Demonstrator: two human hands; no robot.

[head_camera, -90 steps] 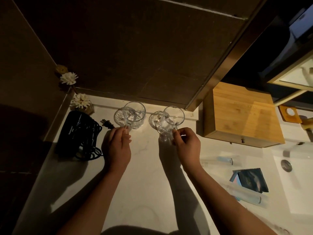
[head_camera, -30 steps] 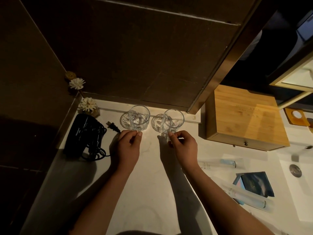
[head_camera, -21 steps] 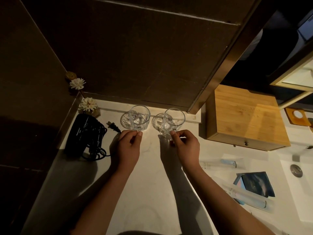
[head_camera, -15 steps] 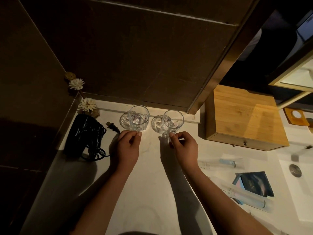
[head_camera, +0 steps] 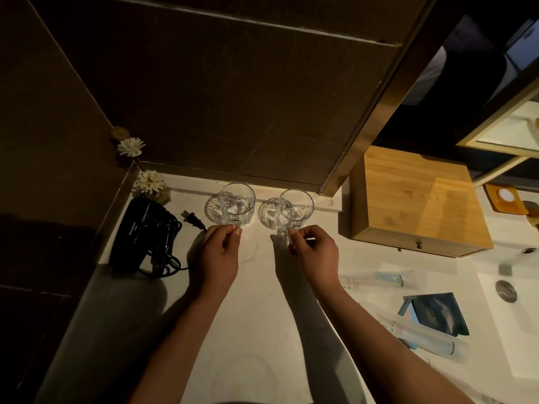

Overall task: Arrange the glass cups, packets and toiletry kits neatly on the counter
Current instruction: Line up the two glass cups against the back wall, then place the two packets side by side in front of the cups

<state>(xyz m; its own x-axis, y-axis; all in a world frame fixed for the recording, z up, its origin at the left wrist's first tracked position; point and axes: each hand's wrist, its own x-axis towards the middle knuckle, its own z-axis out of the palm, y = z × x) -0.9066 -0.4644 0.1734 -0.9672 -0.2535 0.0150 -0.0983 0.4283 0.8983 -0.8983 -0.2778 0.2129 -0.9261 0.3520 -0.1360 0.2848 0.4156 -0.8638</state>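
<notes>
Two clear glass cups stand side by side at the back of the white counter (head_camera: 250, 325), each beside a glass coaster. My left hand (head_camera: 217, 255) pinches the handle of the left glass cup (head_camera: 236, 203). My right hand (head_camera: 315, 250) pinches the handle of the right glass cup (head_camera: 295, 208). To the right lie a dark packet (head_camera: 437, 313) and two clear toiletry kits, the farther toiletry kit (head_camera: 379, 279) and the nearer toiletry kit (head_camera: 425, 336), apart from both hands.
A black hair dryer (head_camera: 143, 231) with its coiled cord and plug lies at the left. White flowers (head_camera: 150, 182) stand in the back left corner. A bamboo box (head_camera: 414, 199) sits at the right, with the sink (head_camera: 507, 290) beyond it.
Both cups have shifted slightly back toward the wall and closer together over three seconds. Within the last second the hands barely move on the handles.
</notes>
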